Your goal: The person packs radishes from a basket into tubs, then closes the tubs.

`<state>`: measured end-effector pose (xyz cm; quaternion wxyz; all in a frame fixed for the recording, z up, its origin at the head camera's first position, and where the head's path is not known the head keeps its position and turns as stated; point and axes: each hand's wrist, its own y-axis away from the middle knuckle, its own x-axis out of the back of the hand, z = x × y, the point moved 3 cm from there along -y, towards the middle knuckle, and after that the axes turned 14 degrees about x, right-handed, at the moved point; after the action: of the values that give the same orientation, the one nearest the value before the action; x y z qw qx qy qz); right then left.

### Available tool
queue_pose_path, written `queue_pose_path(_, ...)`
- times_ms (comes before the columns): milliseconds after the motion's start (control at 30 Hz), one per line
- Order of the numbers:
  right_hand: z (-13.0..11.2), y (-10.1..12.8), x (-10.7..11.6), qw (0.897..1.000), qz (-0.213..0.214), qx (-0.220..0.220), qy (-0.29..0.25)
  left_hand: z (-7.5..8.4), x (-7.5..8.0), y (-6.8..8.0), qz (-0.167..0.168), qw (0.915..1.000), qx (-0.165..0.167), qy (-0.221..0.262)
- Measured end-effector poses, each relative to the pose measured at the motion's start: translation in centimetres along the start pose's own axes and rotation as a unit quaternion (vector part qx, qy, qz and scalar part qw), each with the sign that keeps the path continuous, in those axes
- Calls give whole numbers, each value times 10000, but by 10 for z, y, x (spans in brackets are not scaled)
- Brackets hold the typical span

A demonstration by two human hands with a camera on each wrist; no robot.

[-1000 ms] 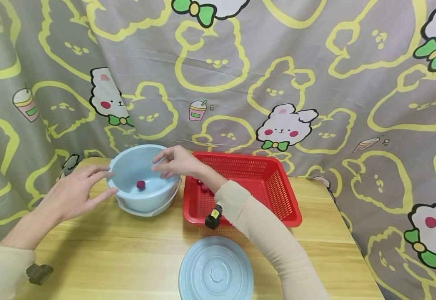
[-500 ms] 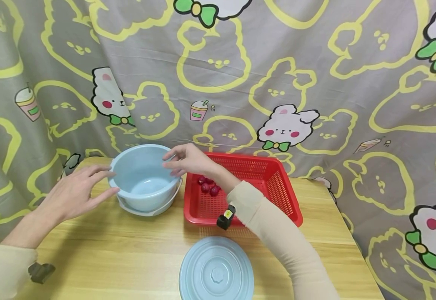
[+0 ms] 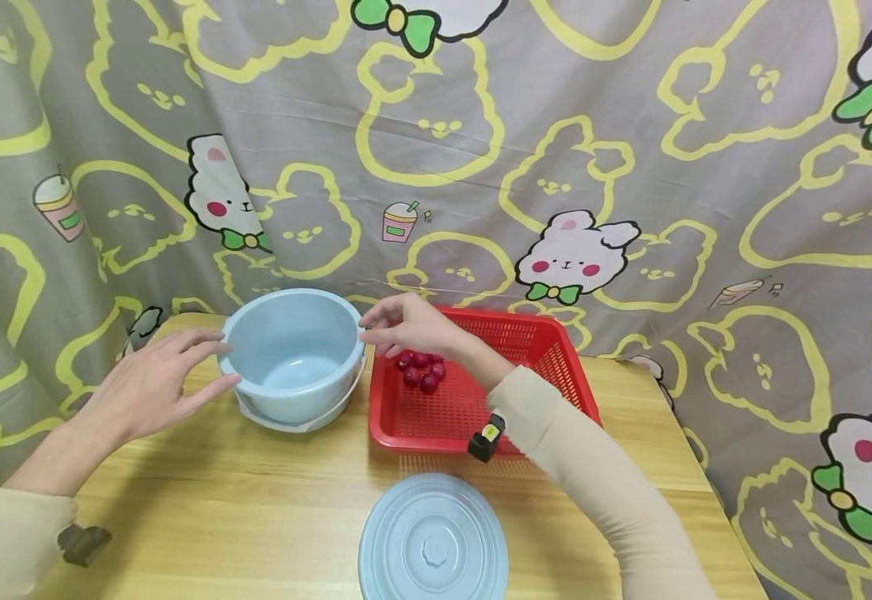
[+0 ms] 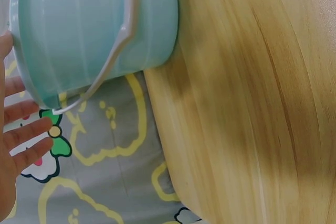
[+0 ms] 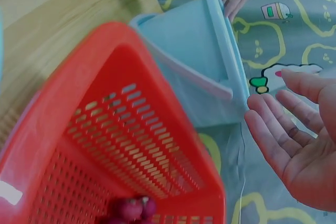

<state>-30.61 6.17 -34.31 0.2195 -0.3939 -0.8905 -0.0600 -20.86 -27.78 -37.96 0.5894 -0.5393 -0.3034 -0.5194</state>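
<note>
My left hand (image 3: pixel 152 385) rests against the left side of the pale blue bucket (image 3: pixel 291 354), fingers straight and spread, thumb and fingertips just touching its wall below the rim; it grips nothing. The left wrist view shows the same: my fingers (image 4: pixel 23 135) lie flat beside the bucket (image 4: pixel 94 30), and its thin handle (image 4: pixel 113 59) hangs folded down along the wall. I judge the bucket to be light, thin plastic, smooth and a bit slippery, so it would slide on the table (image 3: pixel 256 500) if pushed; the firm places to take it are the rolled rim or the handle.

My right hand (image 3: pixel 409 327) hovers open between the bucket's right edge and the red basket (image 3: pixel 548 375), fingers relaxed and apart, holding nothing. In the right wrist view my palm (image 5: pixel 299 150) is bare.

Just below that hand, a small cluster of dark red berries (image 3: pixel 421 371) lies in the basket's far left corner, touching one another. They look small, round and soft, so I judge them easy to bruise and apt to roll; a light pinch of fingertips on one berry's sides suits them, not a squeeze. The basket's stiff mesh floor gives them little to catch on.

Near the front edge of the table lies a round blue lid (image 3: pixel 433 542), flat and well apart from both hands.
</note>
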Motion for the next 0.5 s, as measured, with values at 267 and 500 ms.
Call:
queue_pose_path(267,17,12,18,9993,175,-21,326,1,1,-1,11,10000,-32,-3)
queue_pose_path(500,33,24,32,9984,173,-119,524,1,1,0,15,10000,-28,23)
